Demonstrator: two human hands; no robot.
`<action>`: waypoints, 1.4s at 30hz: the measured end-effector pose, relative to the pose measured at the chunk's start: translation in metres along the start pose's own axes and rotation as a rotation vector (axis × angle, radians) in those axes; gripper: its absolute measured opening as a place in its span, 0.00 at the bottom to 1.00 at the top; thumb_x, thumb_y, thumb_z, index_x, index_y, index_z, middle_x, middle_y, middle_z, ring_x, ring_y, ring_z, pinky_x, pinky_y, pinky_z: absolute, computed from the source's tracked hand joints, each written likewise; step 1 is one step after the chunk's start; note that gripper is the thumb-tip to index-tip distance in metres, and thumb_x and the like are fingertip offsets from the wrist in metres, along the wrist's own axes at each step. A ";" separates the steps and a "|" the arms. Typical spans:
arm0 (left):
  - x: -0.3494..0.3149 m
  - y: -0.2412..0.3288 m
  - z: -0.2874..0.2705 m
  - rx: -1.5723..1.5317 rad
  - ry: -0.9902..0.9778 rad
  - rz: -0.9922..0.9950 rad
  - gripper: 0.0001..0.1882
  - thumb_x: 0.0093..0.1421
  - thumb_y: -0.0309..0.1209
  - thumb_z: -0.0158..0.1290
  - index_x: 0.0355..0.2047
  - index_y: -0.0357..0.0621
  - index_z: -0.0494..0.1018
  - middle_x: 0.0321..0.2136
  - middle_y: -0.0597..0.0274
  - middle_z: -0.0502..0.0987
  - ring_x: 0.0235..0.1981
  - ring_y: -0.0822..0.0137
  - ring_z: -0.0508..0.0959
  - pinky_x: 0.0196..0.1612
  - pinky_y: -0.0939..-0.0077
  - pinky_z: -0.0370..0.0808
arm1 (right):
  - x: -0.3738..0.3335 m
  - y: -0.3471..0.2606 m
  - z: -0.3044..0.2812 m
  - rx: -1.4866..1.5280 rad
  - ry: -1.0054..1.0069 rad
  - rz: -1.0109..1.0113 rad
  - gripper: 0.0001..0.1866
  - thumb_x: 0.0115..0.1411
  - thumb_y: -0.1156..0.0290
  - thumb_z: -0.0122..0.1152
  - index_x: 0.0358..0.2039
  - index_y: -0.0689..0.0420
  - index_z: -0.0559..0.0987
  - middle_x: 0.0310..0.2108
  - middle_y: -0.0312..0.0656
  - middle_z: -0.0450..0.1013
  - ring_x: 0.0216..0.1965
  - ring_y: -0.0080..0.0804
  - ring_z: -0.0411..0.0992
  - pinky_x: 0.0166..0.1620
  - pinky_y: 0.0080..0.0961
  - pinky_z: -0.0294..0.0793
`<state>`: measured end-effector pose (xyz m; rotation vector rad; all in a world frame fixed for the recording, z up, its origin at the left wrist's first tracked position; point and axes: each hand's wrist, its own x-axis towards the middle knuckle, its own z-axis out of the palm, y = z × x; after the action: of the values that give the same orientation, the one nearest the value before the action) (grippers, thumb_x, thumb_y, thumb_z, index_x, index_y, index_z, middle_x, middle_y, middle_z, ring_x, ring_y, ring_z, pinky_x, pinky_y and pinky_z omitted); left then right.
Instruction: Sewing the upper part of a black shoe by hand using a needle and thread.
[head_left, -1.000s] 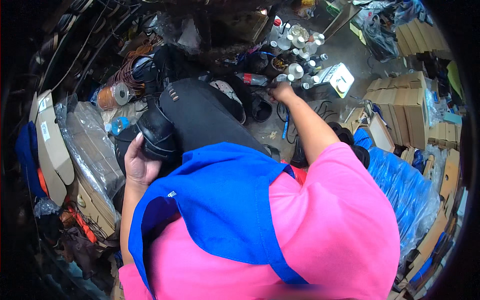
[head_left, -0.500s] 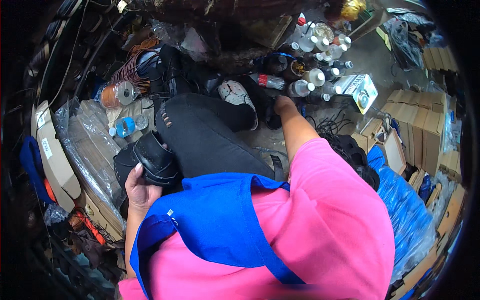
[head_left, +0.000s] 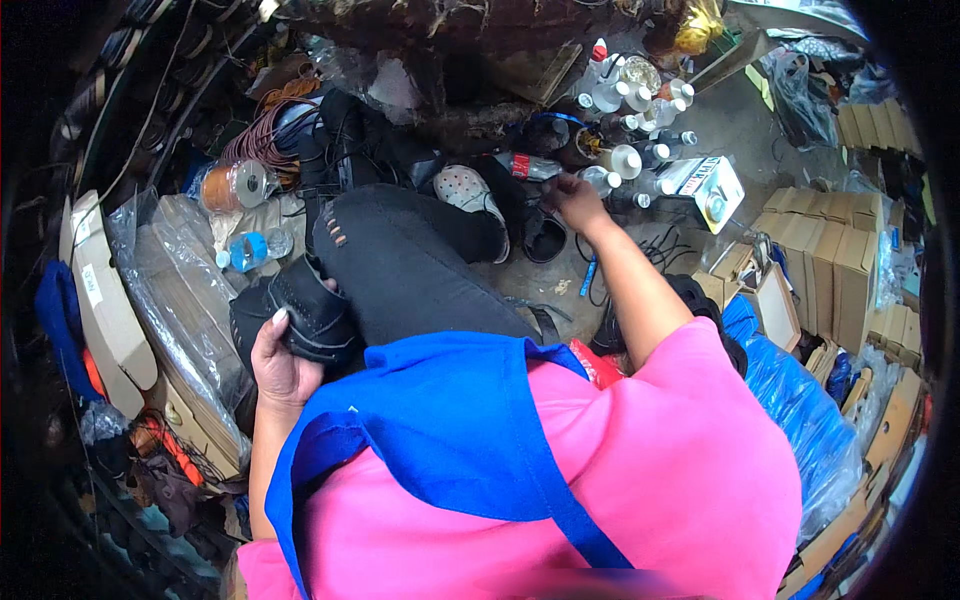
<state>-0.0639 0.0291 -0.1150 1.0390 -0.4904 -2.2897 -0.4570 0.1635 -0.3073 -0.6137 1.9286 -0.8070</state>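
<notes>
My left hand point(head_left: 283, 372) grips a black leather shoe point(head_left: 308, 310) with bands and stitched edges, beside my left thigh. The thumb presses on its near side, and some fingers lie hidden beneath it. My right arm reaches forward past my knee. At its end my right hand point(head_left: 578, 205) has its fingers bent together, beside the bottles and over a dark, open-topped shoe point(head_left: 545, 238) on the floor. Whatever the fingers hold, if anything, is too small and dark to make out. A white speckled clog point(head_left: 470, 195) is on my foot to the left of it.
Several bottles point(head_left: 625, 160) and a white carton point(head_left: 705, 188) stand at the far right. Stacked cardboard boxes point(head_left: 825, 245) and blue plastic wrapping point(head_left: 790, 390) line the right side. At the left are an orange thread spool point(head_left: 235, 186), a blue-labelled bottle point(head_left: 255, 250) and plastic-covered cardboard point(head_left: 185, 280).
My right hand, largely hidden by the forearm before, has lifted and turned into view near the bottles. The left hand still holds the black shoe in nearly the same place.
</notes>
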 end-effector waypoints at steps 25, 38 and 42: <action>-0.069 0.013 0.085 0.927 -0.347 0.471 0.06 0.59 0.26 0.53 0.33 0.35 0.75 0.30 0.65 0.76 0.34 0.77 0.74 0.39 0.83 0.70 | -0.227 -0.253 0.023 0.840 -0.686 -0.279 0.13 0.60 0.68 0.56 0.42 0.62 0.73 0.34 0.46 0.75 0.33 0.33 0.77 0.40 0.23 0.75; -0.070 0.041 0.081 1.220 -0.252 0.591 0.11 0.58 0.32 0.53 0.30 0.34 0.76 0.22 0.67 0.74 0.26 0.78 0.72 0.32 0.81 0.69 | -0.230 -0.279 0.071 -0.514 -0.040 -1.368 0.10 0.48 0.72 0.64 0.33 0.53 0.79 0.27 0.41 0.74 0.30 0.41 0.73 0.36 0.33 0.72; -0.067 0.041 0.036 0.926 -0.023 0.648 0.12 0.60 0.35 0.52 0.36 0.38 0.73 0.28 0.66 0.74 0.30 0.75 0.73 0.35 0.80 0.69 | -0.212 -0.275 0.055 -0.675 0.018 -1.225 0.09 0.53 0.77 0.59 0.36 0.55 0.79 0.32 0.43 0.72 0.34 0.39 0.73 0.37 0.27 0.71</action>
<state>-0.0416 0.0433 -0.0322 1.0139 -1.7069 -1.4615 -0.2894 0.1139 -0.0024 -2.3097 1.6856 -0.8067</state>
